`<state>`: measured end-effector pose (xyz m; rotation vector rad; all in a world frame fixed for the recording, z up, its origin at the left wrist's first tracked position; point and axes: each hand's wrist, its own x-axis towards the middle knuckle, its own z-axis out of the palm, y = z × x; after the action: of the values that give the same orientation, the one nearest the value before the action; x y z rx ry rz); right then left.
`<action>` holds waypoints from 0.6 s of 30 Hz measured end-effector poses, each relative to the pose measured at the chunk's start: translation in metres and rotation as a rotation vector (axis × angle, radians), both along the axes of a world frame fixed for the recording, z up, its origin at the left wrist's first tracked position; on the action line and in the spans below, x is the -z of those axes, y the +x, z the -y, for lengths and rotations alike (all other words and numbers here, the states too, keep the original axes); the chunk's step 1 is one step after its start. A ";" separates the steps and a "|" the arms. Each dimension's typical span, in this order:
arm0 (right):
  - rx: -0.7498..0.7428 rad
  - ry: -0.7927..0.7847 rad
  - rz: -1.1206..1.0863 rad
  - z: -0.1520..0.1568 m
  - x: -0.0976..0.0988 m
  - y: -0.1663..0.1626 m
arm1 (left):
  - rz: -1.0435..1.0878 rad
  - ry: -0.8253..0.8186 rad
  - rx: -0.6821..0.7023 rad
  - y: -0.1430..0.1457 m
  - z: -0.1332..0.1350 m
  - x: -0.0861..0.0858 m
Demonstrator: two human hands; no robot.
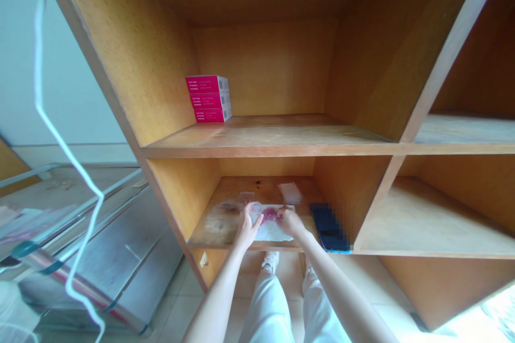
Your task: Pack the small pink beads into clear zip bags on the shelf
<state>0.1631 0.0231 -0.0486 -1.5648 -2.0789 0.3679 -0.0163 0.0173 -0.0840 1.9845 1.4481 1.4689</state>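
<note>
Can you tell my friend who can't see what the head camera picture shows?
The left hand and right hand hold a white sheet with a pink patch on a low wooden shelf. Three stacked pink boxes sit on the shelf above.

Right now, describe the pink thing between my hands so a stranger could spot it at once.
In the wooden shelf unit, find the lower compartment's white sheet. The pink dotted patch sits on it, between your left hand and right hand. Unlike the solid magenta boxes above, it is speckled.
</note>
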 end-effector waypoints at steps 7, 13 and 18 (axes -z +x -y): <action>0.011 0.067 -0.175 -0.006 -0.011 -0.005 | -0.015 0.011 -0.008 0.000 0.000 -0.001; -0.137 0.225 -0.488 -0.005 -0.042 -0.027 | -0.036 0.027 -0.003 0.000 0.001 -0.003; -0.279 0.259 -0.495 -0.001 -0.048 -0.034 | -0.055 0.010 -0.021 0.000 0.001 -0.002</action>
<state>0.1294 0.0243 -0.0009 -0.9201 -1.8580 0.5028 -0.0159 0.0161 -0.0817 2.0362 1.4916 1.4438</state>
